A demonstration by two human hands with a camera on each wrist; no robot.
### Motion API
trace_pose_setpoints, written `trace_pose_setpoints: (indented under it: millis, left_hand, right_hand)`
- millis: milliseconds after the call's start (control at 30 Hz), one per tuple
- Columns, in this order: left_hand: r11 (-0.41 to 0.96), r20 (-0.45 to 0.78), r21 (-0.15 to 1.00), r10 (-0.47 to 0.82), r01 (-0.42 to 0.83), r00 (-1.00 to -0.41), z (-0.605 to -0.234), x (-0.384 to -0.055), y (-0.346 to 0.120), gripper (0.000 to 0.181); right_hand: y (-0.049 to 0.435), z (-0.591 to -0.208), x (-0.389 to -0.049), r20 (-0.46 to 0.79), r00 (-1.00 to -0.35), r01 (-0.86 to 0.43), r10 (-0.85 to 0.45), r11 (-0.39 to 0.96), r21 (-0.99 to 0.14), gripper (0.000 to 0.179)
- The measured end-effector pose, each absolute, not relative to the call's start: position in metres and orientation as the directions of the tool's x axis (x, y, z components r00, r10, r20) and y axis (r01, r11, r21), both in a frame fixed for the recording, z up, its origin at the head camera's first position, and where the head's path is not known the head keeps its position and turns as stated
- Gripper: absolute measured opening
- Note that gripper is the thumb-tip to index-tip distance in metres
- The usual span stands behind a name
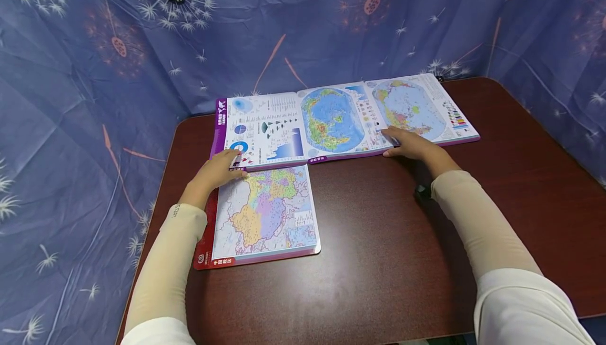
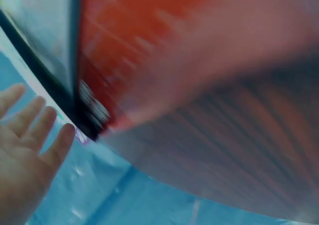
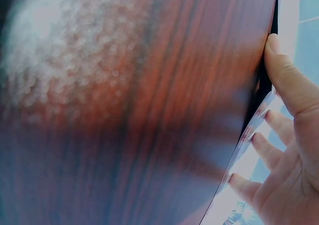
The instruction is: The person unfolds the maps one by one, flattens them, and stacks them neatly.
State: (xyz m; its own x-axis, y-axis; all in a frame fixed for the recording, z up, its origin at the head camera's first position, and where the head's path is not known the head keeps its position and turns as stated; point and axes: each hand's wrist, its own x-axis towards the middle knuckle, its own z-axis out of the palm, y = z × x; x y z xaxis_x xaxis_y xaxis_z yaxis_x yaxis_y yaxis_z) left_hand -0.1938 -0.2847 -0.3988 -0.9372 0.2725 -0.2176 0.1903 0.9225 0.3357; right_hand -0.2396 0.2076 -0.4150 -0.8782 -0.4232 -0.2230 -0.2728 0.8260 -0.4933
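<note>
Left hand (image 1: pixel 215 173): touches purple-edged maps (image 1: pixel 333 124) at near left corner, fingers spread.
Red-edged map (image 1: pixel 267 211): lies flat on table (image 1: pixel 369 261).
Purple-edged maps: lie behind, in a row.
Right hand (image 1: pixel 415 146): touches near edge, thumb and fingers apart.

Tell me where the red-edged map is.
In the head view, the red-edged map lies left of centre on the table, just below the purple-edged maps, by the left hand.

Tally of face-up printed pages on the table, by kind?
Oval world-map pages: 2
Chart page: 1
Red-edged map page: 1
Total: 4
</note>
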Motion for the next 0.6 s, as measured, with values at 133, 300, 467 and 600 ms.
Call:
trace_pose_setpoints:
  millis: [133, 300, 467, 600]
  left_hand:
    - [0.91, -0.182, 0.414, 0.102, 0.018, -0.978, -0.396, -0.18, -0.304, 0.069]
    - [0.836, -0.295, 0.512, -0.046, -0.199, -0.954, -0.394, -0.162, -0.322, 0.073]
    - [0.716, -0.436, 0.616, -0.038, -0.329, -0.899, -0.396, -0.15, -0.332, 0.066]
    - [0.634, -0.479, 0.673, -0.018, -0.38, -0.878, -0.398, -0.148, -0.335, 0.045]
  right_hand:
    - [0.209, -0.415, -0.24, -0.233, -0.876, -0.264, -0.423, 0.824, -0.501, 0.073]
    - [0.209, -0.416, -0.241, -0.237, -0.874, -0.262, -0.424, 0.823, -0.505, 0.073]
    - [0.209, -0.416, -0.243, -0.226, -0.876, -0.27, -0.427, 0.82, -0.504, 0.072]
    - [0.21, -0.416, -0.243, -0.232, -0.876, -0.262, -0.423, 0.821, -0.508, 0.072]
